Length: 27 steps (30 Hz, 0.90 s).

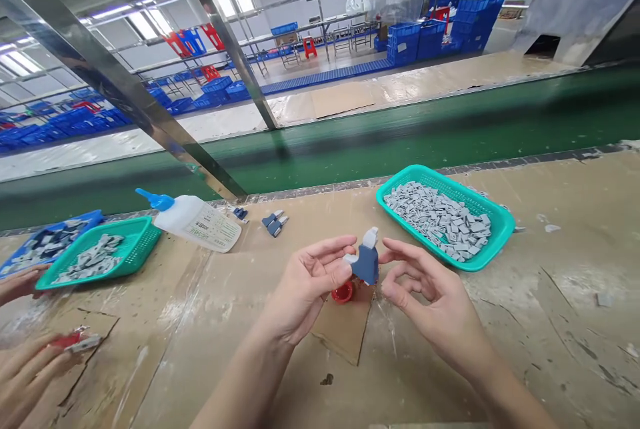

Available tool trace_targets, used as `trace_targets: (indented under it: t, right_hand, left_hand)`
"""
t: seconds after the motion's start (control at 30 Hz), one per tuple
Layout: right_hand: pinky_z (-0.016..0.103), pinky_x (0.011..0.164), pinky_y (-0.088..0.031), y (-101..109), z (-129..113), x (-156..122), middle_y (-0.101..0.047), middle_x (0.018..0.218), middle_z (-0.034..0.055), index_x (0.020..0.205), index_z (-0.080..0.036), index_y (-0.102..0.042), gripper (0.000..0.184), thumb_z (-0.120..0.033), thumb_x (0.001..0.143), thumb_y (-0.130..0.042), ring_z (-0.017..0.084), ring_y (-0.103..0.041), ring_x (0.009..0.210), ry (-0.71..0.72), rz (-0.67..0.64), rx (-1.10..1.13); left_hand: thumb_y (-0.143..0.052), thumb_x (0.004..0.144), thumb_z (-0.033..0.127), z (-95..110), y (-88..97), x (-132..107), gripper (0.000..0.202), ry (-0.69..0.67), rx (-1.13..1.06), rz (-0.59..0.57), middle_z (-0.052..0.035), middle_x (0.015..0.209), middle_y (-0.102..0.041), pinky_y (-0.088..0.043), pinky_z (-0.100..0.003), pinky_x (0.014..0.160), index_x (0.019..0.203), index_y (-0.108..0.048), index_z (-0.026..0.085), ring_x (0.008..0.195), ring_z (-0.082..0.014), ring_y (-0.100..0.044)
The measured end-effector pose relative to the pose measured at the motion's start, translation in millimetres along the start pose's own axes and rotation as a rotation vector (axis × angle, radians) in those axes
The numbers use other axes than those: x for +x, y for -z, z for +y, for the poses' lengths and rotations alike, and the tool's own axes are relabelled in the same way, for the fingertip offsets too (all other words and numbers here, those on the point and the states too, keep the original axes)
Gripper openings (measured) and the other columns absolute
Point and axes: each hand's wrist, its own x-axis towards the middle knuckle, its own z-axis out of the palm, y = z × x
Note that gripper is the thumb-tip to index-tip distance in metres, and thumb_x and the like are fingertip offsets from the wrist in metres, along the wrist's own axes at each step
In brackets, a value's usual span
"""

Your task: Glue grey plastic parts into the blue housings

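Observation:
Between the thumb and fingers of my left hand [314,282] is a small dark blue and light grey plastic part [367,263], held up with its grey tip on top. My right hand [430,292] is just right of the part, thumb and fingers curved and apart, with nothing visible in it. Below the part sits a small round red cap [343,293] on a piece of cardboard [345,329]; my left hand and the part cover some of it. Similar blue and grey parts [275,222] lie on the table beyond my left hand.
A green basket [493,257] of small grey pieces stands at right. At left are a white bottle [200,222] with blue nozzle, another green basket [137,249] and a blue tray [93,217]. A co-worker's hands [30,375] work at far left. A green conveyor belt [340,155] runs behind.

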Motion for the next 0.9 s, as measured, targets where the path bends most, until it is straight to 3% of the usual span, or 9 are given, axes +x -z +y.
trace_targets:
  t: [0.27,0.37,0.57,0.7,0.8,0.9]
  right_hand:
    - [0.027,0.059,-0.05,1.1,-2.9,-3.1,-0.061,0.096,0.0019,0.124,-0.031,-0.056,0.054,-0.026,0.074,-0.077,0.015,-0.058,0.074,0.068,-0.038,-0.03]
    - [0.027,0.06,-0.05,2.2,-4.9,-3.5,-0.061,0.096,0.0025,0.126,-0.03,-0.055,0.055,-0.025,0.075,-0.075,0.015,-0.058,0.074,0.08,-0.061,-0.038]
    - [0.027,0.064,-0.051,1.2,-7.6,-4.7,-0.061,0.099,0.0019,0.126,-0.032,-0.055,0.05,-0.024,0.08,-0.071,0.015,-0.058,0.076,0.089,-0.093,-0.066]
    - [0.027,0.064,-0.052,-1.9,-7.4,-4.4,-0.06,0.103,0.0023,0.127,-0.032,-0.054,0.047,-0.026,0.082,-0.068,0.014,-0.059,0.076,0.108,-0.103,-0.1]
    - [0.027,0.064,-0.053,-3.4,-6.0,-4.9,-0.061,0.106,0.0032,0.126,-0.031,-0.054,0.042,-0.028,0.085,-0.063,0.013,-0.06,0.075,0.092,-0.075,-0.142]
    - [0.027,0.062,-0.054,-3.7,-4.9,-5.9,-0.061,0.106,0.0048,0.124,-0.028,-0.055,0.038,-0.03,0.087,-0.06,0.013,-0.06,0.072,0.076,-0.027,-0.184]
  left_hand:
    - [-0.074,0.068,0.005,-20.0,-13.1,-5.4,0.042,0.228,-0.299,-0.116,-0.0084,0.098,-0.072,-0.052,-0.016,0.076,0.109,-0.068,0.013,0.083,-0.0118,-0.068]
    - [-0.073,0.068,0.002,-23.3,-14.4,-8.4,0.041,0.227,-0.358,-0.099,-0.0057,0.093,-0.073,-0.052,-0.015,0.075,0.106,-0.069,0.015,0.082,-0.0105,-0.068]
    - [-0.071,0.071,0.003,-23.9,-13.2,-12.7,0.044,0.195,-0.336,-0.098,-0.0057,0.111,-0.07,-0.051,-0.018,0.084,0.112,-0.068,0.019,0.092,-0.0121,-0.067]
    - [-0.069,0.076,0.01,-23.9,-12.5,-14.2,0.038,0.153,-0.239,-0.091,-0.0067,0.113,-0.069,-0.048,-0.023,0.091,0.112,-0.068,0.021,0.1,-0.0153,-0.065]
    - [-0.069,0.077,0.017,-19.7,7.0,-4.7,0.034,0.016,-0.009,0.038,-0.0077,0.11,-0.07,-0.047,-0.027,0.093,0.112,-0.068,0.02,0.103,-0.0183,-0.064]
    - [-0.065,0.079,0.019,-8.7,50.9,15.8,0.025,-0.355,0.507,0.407,-0.0075,0.108,-0.069,-0.046,-0.033,0.095,0.103,-0.071,0.019,0.107,-0.0214,-0.061]
